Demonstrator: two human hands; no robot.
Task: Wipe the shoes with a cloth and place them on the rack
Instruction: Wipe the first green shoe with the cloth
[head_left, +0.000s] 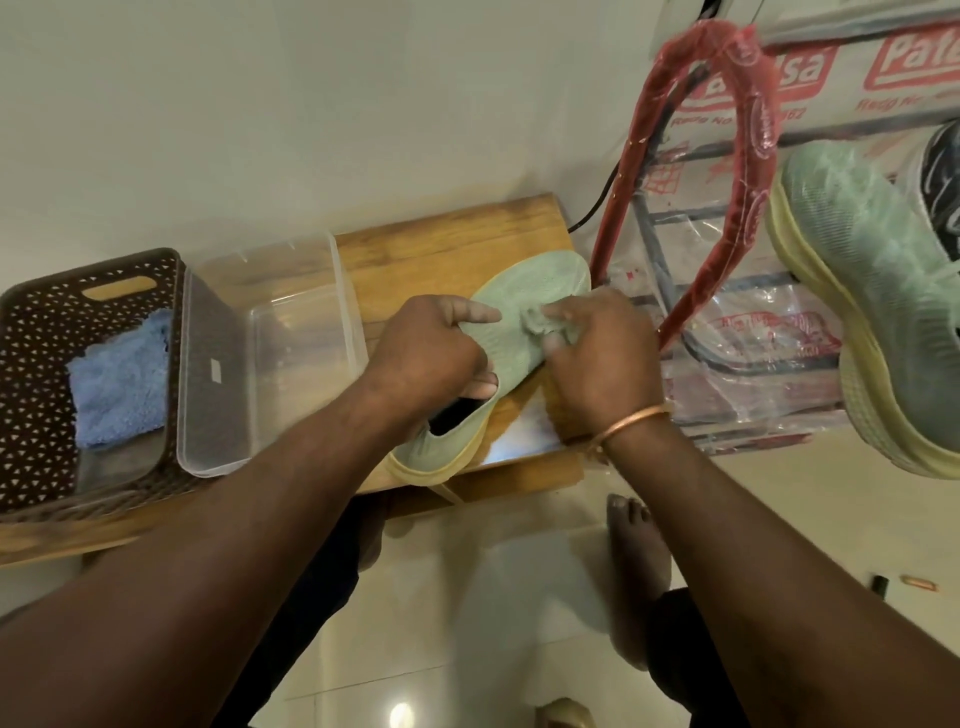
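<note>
A glossy pale tile floor (467, 597) lies nearest, with a bare foot (631, 530) on it just before a low wooden desk (447, 244). On the desk's right end lies a green shoe (540, 280) with a yellow sole, toe pointing away toward the wall.

The left hand (431, 353) grips the shoe by its opening, fingers (478, 387) curled round the upper. The right hand (608, 353), a bangle (631, 418) on its wrist, bunches a grey-green cloth (537, 319) in curled fingers (558, 340) and presses it on the upper.

Left of the shoe stands a clear box (208, 364). Touching the box on its left is a brown perforated basket (31, 364) holding a blue cloth (119, 379).

On the right stands the rack (649, 218) in clear wrap (753, 374). Its red print reads "Pate", cut off, and what looks like "Regd No". A second shoe (872, 291) sits on the rack. A plain pale wall (260, 104) stands behind.
</note>
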